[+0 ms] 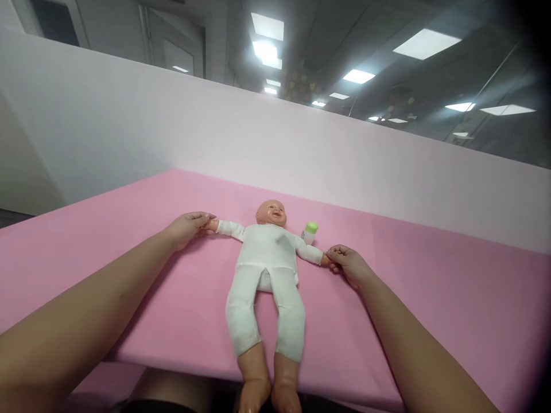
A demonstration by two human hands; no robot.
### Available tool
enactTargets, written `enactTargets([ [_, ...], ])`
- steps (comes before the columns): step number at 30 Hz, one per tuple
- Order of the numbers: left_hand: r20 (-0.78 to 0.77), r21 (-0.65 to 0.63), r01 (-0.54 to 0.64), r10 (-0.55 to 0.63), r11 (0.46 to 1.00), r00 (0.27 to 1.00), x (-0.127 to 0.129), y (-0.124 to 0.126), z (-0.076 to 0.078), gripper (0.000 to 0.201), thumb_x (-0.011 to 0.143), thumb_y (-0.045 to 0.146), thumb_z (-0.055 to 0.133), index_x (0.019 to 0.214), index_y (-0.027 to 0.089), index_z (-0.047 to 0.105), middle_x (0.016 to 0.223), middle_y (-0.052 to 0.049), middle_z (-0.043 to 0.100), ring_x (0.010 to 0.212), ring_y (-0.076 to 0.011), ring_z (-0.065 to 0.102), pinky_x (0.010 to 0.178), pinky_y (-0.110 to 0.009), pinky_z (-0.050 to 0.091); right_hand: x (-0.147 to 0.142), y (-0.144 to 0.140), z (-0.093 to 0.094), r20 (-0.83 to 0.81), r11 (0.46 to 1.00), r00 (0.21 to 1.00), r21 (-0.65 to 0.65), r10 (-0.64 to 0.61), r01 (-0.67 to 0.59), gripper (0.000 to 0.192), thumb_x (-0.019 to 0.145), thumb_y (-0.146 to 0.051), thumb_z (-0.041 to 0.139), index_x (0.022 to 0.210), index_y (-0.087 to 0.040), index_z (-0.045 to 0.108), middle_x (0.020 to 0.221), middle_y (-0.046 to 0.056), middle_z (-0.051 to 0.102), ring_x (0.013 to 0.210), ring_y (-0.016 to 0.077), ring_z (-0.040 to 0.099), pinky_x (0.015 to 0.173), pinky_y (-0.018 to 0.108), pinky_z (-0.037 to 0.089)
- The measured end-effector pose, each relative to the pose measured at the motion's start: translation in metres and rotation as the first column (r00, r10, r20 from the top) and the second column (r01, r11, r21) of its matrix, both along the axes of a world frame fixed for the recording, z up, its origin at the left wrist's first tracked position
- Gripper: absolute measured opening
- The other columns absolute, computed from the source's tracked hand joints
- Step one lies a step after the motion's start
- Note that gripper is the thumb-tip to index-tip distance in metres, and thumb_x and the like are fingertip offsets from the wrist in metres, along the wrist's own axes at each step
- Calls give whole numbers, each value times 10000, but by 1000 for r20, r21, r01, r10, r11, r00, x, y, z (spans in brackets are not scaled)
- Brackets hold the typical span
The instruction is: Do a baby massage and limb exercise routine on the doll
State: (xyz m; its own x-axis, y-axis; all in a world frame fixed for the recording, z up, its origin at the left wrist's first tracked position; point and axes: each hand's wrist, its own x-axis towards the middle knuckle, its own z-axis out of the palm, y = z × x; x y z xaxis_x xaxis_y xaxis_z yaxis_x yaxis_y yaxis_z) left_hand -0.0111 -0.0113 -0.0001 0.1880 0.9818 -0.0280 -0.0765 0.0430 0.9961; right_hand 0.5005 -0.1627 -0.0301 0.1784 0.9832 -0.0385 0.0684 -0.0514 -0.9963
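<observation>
A baby doll (269,246) with a white cloth body lies face up on a pink padded table (181,321). Its head points to the back wall, and its feet reach past the front edge. My left hand (191,226) is closed round the doll's hand on the left of the picture. On the other side, my right hand (346,263) pinches the doll's other hand. Both doll arms are stretched out sideways. Just behind the arm on the right stands a small white bottle (309,234) with a green cap.
A white partition (301,155) runs along the back of the table. Above it are dark glass or reflections with bright ceiling lights (426,44). My leg (172,390) shows under the table's front edge.
</observation>
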Motion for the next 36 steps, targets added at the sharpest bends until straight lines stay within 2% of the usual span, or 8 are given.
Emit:
enactTargets([
  [4, -10, -13, 7, -7, 1000, 1000, -1, -1, 2, 493, 724, 462, 908, 1093, 160, 783, 1075, -138, 794, 909, -235, 761, 882, -334, 610, 2, 3, -4, 5, 1000, 1000, -17, 3, -3, 472, 816, -599, 841, 864, -142, 735, 688, 30, 621, 598, 130, 503, 562, 272, 412],
  [9, 4, -15, 16, -16, 1000, 1000, 0, -5, 6, 555, 647, 396, 946, 1122, 163, 778, 1088, -142, 798, 939, -264, 767, 912, -373, 608, 4, 4, -2, -24, 1000, 999, -17, 23, -24, 473, 823, -589, 845, 903, -128, 772, 689, 28, 616, 599, 117, 486, 564, 262, 423],
  [13, 8, -2, 16, -16, 1000, 1000, -2, -5, 5, 602, 561, 291, 972, 1121, 178, 782, 1086, -131, 796, 1002, -282, 756, 930, -392, 604, 7, -1, 2, -102, 994, 991, -53, 92, -98, 399, 745, -439, 945, 968, -147, 787, 915, 82, 717, 760, 162, 615, 734, 298, 531],
  [17, -7, 6, 43, -43, 999, 999, -5, -6, 4, 708, 480, 192, 976, 1157, 192, 768, 984, -87, 793, 898, -245, 753, 817, -343, 610, 10, -3, 3, -129, 984, 979, -54, 159, -167, 398, 680, -312, 981, 992, -179, 772, 1057, 97, 732, 942, 229, 664, 865, 349, 547],
  [19, -6, 4, 39, -39, 999, 999, -5, -7, 5, 718, 472, 197, 987, 1155, 195, 766, 976, -76, 792, 877, -227, 751, 805, -321, 607, 10, -3, 4, -106, 982, 979, -48, 174, -180, 381, 683, -302, 976, 972, -177, 761, 1000, 80, 727, 888, 215, 653, 844, 350, 539],
  [24, -31, 4, 24, -24, 1000, 999, -3, -7, 5, 612, 593, 393, 987, 1136, 199, 782, 1090, -115, 801, 975, -246, 762, 901, -335, 610, 3, -3, 6, -9, 985, 985, -17, 173, -173, 339, 736, -373, 946, 864, -171, 707, 780, 28, 675, 647, 144, 545, 650, 307, 447],
  [29, -38, 1, -8, 8, 1000, 999, -1, -4, 2, 568, 670, 506, 934, 1113, 182, 791, 1124, -134, 797, 985, -256, 764, 927, -349, 609, -2, -2, 4, 6, 996, 996, -25, 91, -91, 404, 743, -476, 922, 834, -178, 665, 784, 51, 700, 596, 135, 510, 583, 297, 394],
  [36, -47, 8, 13, -12, 1000, 999, 1, -13, 9, 630, 565, 410, 986, 1114, 177, 782, 1072, -137, 797, 961, -266, 761, 882, -358, 605, -1, -1, 0, -1, 999, 1000, -42, 6, -6, 448, 824, -595, 824, 862, -163, 711, 664, 12, 610, 575, 134, 489, 558, 287, 405],
])
